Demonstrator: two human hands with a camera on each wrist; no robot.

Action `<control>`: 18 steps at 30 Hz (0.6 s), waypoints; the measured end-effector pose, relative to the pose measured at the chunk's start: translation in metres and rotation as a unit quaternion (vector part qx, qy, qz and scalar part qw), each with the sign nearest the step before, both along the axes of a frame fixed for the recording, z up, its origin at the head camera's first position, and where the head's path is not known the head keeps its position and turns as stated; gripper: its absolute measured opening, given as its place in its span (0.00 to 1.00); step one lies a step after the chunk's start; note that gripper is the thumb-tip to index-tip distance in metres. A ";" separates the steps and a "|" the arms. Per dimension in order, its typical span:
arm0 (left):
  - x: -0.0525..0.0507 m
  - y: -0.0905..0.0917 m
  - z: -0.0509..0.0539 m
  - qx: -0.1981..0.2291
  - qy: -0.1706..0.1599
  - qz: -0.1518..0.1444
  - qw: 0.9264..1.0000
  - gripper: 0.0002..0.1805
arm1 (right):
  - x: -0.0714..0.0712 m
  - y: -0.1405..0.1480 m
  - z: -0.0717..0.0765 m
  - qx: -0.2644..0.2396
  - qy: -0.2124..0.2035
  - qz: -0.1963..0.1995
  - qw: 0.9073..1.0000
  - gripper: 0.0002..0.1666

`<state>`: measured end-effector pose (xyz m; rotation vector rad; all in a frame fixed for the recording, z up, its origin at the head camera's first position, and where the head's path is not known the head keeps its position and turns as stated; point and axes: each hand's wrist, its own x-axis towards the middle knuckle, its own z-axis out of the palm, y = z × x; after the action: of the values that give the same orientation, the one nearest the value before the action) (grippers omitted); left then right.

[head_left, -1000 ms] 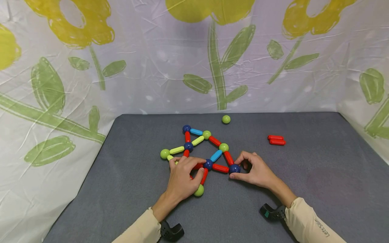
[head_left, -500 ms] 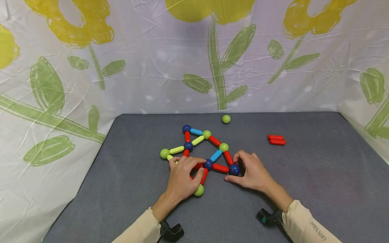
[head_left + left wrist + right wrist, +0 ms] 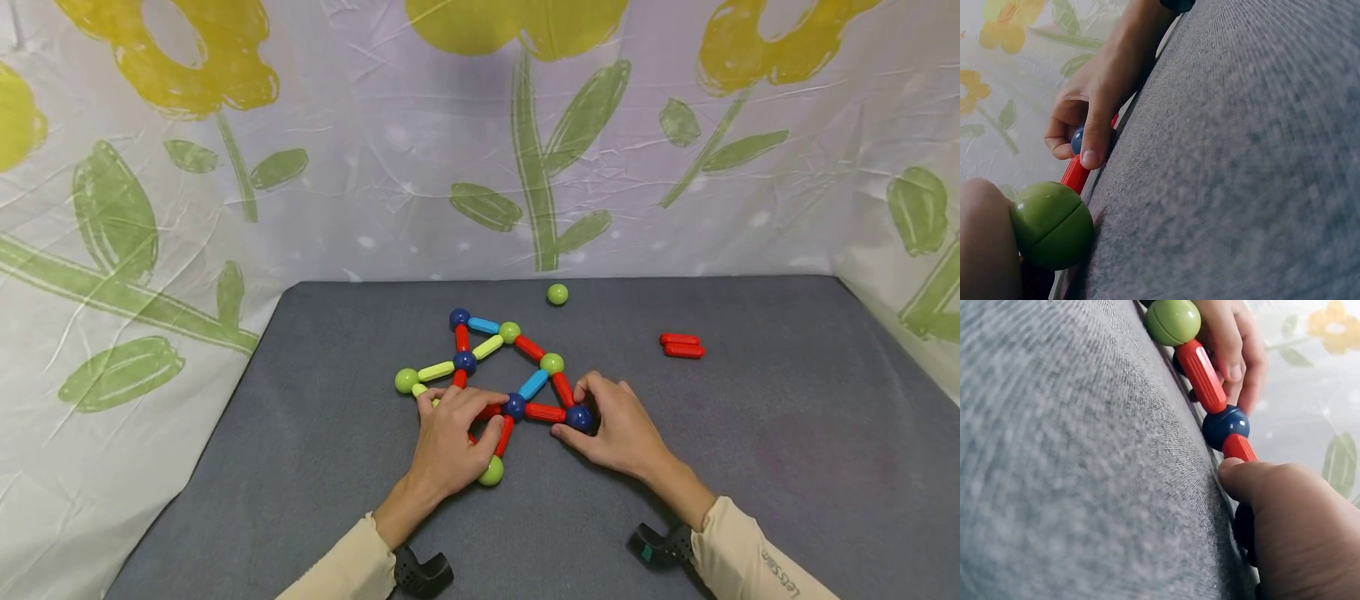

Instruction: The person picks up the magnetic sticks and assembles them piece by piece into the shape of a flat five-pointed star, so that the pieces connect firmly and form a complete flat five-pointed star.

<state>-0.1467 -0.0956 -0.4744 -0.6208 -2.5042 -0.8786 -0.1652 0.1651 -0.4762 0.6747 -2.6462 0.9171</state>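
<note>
A flat frame of magnetic rods and balls lies on the dark grey table. In the head view my left hand (image 3: 446,442) covers its left front part, thumb and fingers around a red magnetic rod (image 3: 490,411) beside the middle blue ball (image 3: 513,406). A green ball (image 3: 491,472) shows beside that thumb. At the frame's right corner, my right hand (image 3: 622,429) holds a blue ball (image 3: 580,417) between thumb and fingers. Red rods (image 3: 545,413) join this corner to the rest. The left wrist view shows the right fingers curled round that ball (image 3: 1077,140). Some rods under the left hand are hidden.
A loose green ball (image 3: 557,294) lies near the table's back edge. Two red rods (image 3: 682,346) lie side by side at the right. Behind the table (image 3: 750,467) hangs a white cloth (image 3: 360,167) with painted flowers.
My right hand has shifted slightly left and toward the front around the corner blue ball, its thumb now further left by the red rod. The left hand and the frame have stayed almost still.
</note>
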 end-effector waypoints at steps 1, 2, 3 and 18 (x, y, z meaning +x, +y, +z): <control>0.000 0.000 0.000 -0.001 -0.001 0.000 1.000 0.12 | 0.000 0.000 0.000 -0.002 -0.001 0.002 1.000 0.30; 0.000 0.000 0.000 -0.002 -0.001 0.000 1.000 0.12 | 0.000 0.000 0.000 -0.005 -0.002 0.004 1.000 0.30; 0.000 0.000 0.000 -0.004 -0.001 0.000 1.000 0.12 | 0.000 0.001 0.000 -0.008 -0.003 0.006 1.000 0.30; 0.004 0.000 0.001 -0.091 0.004 -0.069 0.993 0.30 | -0.004 0.004 -0.003 -0.165 -0.022 -0.007 0.986 0.19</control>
<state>-0.1430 -0.0957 -0.4730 -0.8642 -2.5776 -0.6978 -0.1697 0.1696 -0.4794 0.5576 -2.4443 1.3394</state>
